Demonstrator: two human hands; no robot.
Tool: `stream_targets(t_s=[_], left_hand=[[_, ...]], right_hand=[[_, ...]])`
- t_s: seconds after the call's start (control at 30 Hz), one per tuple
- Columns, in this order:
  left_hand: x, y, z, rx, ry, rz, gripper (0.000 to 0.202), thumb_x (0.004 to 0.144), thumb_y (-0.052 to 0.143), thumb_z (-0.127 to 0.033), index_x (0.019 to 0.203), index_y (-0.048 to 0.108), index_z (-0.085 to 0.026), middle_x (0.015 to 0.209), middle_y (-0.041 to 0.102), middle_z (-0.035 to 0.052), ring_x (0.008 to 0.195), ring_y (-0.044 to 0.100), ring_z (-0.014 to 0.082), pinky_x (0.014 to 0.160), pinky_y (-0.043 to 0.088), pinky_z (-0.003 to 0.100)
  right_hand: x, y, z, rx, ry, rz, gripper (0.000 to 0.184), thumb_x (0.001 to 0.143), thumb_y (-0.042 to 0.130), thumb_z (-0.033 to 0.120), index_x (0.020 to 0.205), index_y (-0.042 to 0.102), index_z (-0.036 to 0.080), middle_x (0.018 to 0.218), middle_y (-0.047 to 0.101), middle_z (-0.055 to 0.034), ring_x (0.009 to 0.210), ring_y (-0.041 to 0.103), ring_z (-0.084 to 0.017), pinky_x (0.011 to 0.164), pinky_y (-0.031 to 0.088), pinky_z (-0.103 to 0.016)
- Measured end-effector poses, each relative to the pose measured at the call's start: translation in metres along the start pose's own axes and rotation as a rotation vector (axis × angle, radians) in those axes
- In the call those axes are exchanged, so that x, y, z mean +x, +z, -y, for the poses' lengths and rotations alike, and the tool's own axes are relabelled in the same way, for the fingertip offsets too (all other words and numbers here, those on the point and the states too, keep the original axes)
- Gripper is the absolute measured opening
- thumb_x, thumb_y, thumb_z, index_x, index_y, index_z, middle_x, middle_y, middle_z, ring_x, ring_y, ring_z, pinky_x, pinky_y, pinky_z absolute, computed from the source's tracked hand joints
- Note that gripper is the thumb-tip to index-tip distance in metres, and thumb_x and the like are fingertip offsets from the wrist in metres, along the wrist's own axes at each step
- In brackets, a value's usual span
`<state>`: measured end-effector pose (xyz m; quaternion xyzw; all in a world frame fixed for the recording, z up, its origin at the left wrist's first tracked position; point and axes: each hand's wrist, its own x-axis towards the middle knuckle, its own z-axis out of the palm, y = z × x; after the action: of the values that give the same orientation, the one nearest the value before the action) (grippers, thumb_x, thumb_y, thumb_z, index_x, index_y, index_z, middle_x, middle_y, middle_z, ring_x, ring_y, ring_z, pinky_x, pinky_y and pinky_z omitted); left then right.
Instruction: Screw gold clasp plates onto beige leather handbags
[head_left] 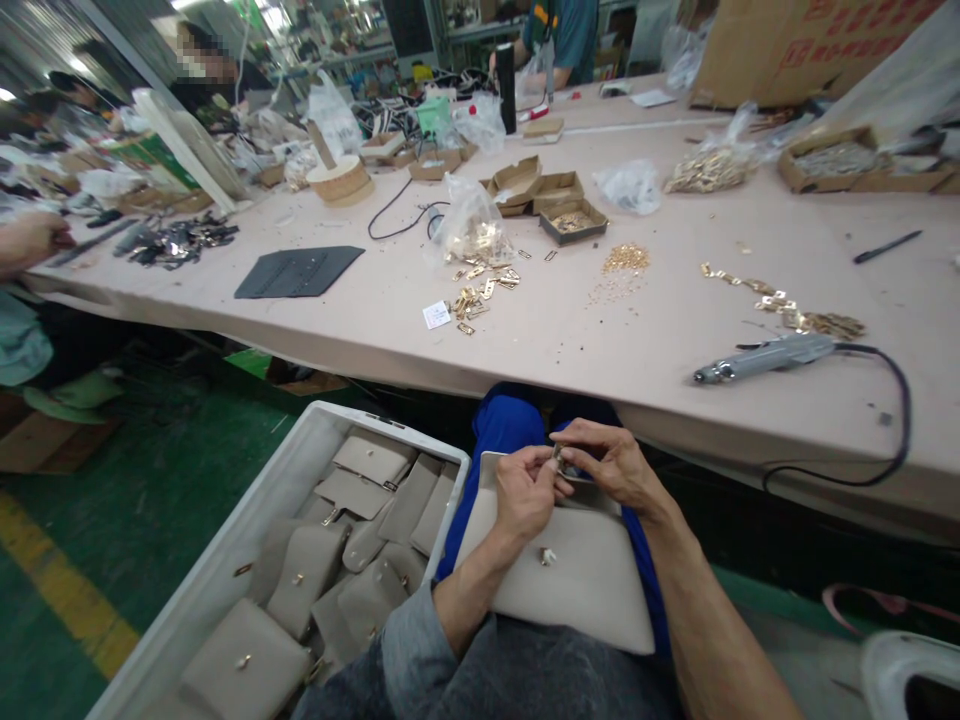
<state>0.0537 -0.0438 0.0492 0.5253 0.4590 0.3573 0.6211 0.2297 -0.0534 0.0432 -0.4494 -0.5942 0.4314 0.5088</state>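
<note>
Watching head view remotely, I see left hand [527, 492] and right hand [611, 462] meeting, fingertips of both pinching small metal piece [559, 456], mostly hidden. Beige bag [581, 585] lies under grip and toward wearer, across blue trousers [506, 425], long axis roughly left to right. Metal stud [547, 556] sits wearer-side of grip, left hand nearer. White crate [225, 545] left of grip.

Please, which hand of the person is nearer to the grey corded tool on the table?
Right. In the picture, the right hand is left of and below the grey corded tool; the left hand is farther left, so farther from it.
</note>
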Motion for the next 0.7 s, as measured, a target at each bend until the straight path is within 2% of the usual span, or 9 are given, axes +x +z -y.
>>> stream_targets(t_s=[0.2, 0.33, 0.53, 0.6, 0.7], left_hand=[[0.007, 0.002, 0.005, -0.084, -0.052, 0.038, 0.027, 0.092, 0.067, -0.04, 0.093, 0.065, -0.013, 0.07, 0.075, 0.0064, 0.053, 0.074, 0.0187, 0.043, 0.056, 0.021], [0.01, 0.003, 0.008, -0.145, -0.059, 0.039, 0.029, 0.09, 0.069, -0.039, 0.089, 0.067, -0.01, 0.059, 0.072, 0.0052, 0.044, 0.069, 0.0164, 0.043, 0.056, 0.021], [0.01, 0.0, 0.004, -0.161, -0.039, 0.021, 0.032, 0.089, 0.071, -0.041, 0.088, 0.073, -0.009, 0.058, 0.071, 0.0051, 0.042, 0.066, 0.0146, 0.04, 0.049, 0.019], [0.009, -0.001, 0.001, -0.142, -0.039, 0.012, 0.033, 0.089, 0.07, -0.043, 0.085, 0.073, -0.01, 0.055, 0.07, 0.0044, 0.039, 0.062, 0.0131, 0.04, 0.046, 0.018], [0.009, -0.004, 0.0, -0.12, -0.038, 0.012, 0.035, 0.089, 0.07, -0.046, 0.082, 0.074, -0.012, 0.05, 0.068, 0.0039, 0.039, 0.06, 0.0126, 0.042, 0.045, 0.017]], right_hand=[[0.005, 0.004, 0.008, -0.01, -0.003, -0.004, 0.022, 0.095, 0.071, 0.034, 0.112, 0.08, 0.023, 0.093, 0.07, -0.0064, 0.079, 0.066, -0.017, 0.072, 0.052, -0.031], [0.006, 0.006, 0.008, -0.044, 0.0, -0.029, 0.022, 0.095, 0.071, 0.035, 0.111, 0.08, 0.022, 0.093, 0.071, -0.0069, 0.082, 0.067, -0.018, 0.075, 0.052, -0.032], [0.002, 0.007, 0.013, -0.143, 0.055, -0.116, 0.026, 0.094, 0.072, 0.039, 0.112, 0.08, 0.022, 0.094, 0.073, -0.0071, 0.085, 0.068, -0.02, 0.078, 0.055, -0.033], [0.0, -0.006, 0.019, -0.22, 0.065, -0.216, 0.031, 0.094, 0.072, 0.042, 0.117, 0.078, 0.022, 0.09, 0.073, -0.0059, 0.081, 0.068, -0.019, 0.076, 0.056, -0.032], [-0.001, -0.047, 0.027, -0.349, 0.092, -0.537, 0.042, 0.093, 0.07, 0.048, 0.123, 0.074, 0.02, 0.085, 0.072, -0.005, 0.07, 0.067, -0.019, 0.069, 0.057, -0.032]])
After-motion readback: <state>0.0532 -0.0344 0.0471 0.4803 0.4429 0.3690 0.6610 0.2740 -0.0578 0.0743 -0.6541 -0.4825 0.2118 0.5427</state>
